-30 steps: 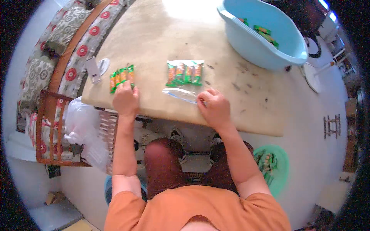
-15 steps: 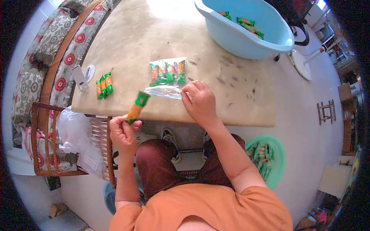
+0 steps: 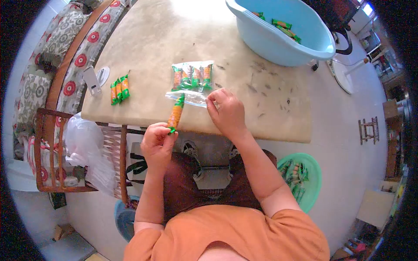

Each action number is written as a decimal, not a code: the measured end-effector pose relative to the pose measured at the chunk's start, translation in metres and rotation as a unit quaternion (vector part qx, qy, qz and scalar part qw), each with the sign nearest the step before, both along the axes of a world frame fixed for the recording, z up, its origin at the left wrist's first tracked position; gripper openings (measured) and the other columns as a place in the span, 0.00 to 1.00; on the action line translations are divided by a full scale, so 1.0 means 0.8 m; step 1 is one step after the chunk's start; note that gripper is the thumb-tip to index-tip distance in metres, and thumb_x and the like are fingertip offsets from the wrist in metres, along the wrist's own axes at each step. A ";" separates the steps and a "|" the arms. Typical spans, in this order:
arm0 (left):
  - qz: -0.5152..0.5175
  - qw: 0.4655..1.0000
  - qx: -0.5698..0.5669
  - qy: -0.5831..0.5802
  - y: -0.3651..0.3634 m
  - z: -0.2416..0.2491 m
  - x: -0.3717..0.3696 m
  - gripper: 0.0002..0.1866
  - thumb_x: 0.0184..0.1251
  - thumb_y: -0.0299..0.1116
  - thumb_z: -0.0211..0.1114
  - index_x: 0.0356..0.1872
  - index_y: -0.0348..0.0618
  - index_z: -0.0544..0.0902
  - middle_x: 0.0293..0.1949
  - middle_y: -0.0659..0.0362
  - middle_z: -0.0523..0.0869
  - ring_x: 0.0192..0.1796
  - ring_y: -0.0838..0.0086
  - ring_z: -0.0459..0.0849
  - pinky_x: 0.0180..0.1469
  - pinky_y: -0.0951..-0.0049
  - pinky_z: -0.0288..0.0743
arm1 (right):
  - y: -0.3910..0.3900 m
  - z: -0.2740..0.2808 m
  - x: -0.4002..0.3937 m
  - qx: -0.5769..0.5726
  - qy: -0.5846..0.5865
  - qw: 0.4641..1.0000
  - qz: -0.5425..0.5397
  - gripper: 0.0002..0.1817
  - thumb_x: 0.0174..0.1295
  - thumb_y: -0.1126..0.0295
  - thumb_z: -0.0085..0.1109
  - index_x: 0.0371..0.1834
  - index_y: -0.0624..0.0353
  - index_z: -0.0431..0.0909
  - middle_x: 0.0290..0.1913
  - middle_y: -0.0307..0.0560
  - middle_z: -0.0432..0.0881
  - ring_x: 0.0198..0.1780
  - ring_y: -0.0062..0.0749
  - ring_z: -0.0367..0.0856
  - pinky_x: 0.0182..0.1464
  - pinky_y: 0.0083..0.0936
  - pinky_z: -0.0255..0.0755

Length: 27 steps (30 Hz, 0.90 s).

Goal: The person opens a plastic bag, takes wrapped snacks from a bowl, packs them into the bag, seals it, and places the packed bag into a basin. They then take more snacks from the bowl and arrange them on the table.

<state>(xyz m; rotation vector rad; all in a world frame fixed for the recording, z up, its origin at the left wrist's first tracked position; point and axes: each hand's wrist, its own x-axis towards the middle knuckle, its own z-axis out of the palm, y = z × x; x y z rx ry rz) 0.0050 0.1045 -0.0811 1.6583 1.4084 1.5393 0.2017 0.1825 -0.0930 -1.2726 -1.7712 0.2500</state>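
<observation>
Pinched by its lower end in my left hand (image 3: 158, 143) is a green and orange wrapped snack stick (image 3: 175, 114). Its far tip overlaps the mouth of a clear zip bag (image 3: 191, 98) lying on the table. Inside that bag, several like-coloured snack packets (image 3: 195, 76) stand side by side. My right hand (image 3: 227, 111) has its thumb and fingers closed on the right corner of the bag's mouth. Off to the left, a small group of the same wrapped snacks (image 3: 119, 90) rests on the tabletop.
A large blue basin (image 3: 278, 41) with more packets sits at the table's (image 3: 143, 52) far right. A white device (image 3: 92, 81) stands near the left edge. Below right, a green basin (image 3: 314, 182) holds filled bags. A wooden chair (image 3: 45, 152) carries white plastic bags (image 3: 85, 141).
My left hand has moved right and the snack stick has swung upright, its tip now at the bag's mouth. My right hand stays at the bag's corner.
</observation>
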 end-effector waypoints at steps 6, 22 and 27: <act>-0.021 0.968 0.096 0.230 -0.003 0.008 0.008 0.10 0.48 0.17 0.68 0.32 0.42 0.82 0.37 0.53 0.84 0.39 0.61 0.85 0.41 0.68 0.80 | 0.002 -0.002 0.001 -0.011 0.021 1.000 0.004 0.04 0.54 0.70 0.62 0.29 0.55 0.77 0.32 0.47 0.79 0.35 0.44 0.80 0.36 0.38 0.75; -0.049 0.969 0.099 0.222 0.066 -0.002 0.047 0.07 0.54 0.20 0.66 0.34 0.41 0.83 0.35 0.53 0.84 0.36 0.60 0.85 0.37 0.67 0.79 | 0.006 0.001 -0.006 0.041 0.074 0.996 -0.010 0.03 0.54 0.71 0.63 0.29 0.55 0.78 0.31 0.47 0.79 0.35 0.47 0.80 0.35 0.40 0.76; -0.020 0.961 0.113 0.250 0.077 -0.008 0.055 0.06 0.54 0.20 0.65 0.33 0.43 0.84 0.35 0.54 0.85 0.36 0.61 0.86 0.37 0.67 0.80 | 0.005 0.001 -0.003 0.038 0.089 0.995 -0.012 0.03 0.54 0.71 0.62 0.30 0.55 0.79 0.33 0.47 0.79 0.35 0.46 0.80 0.36 0.38 0.76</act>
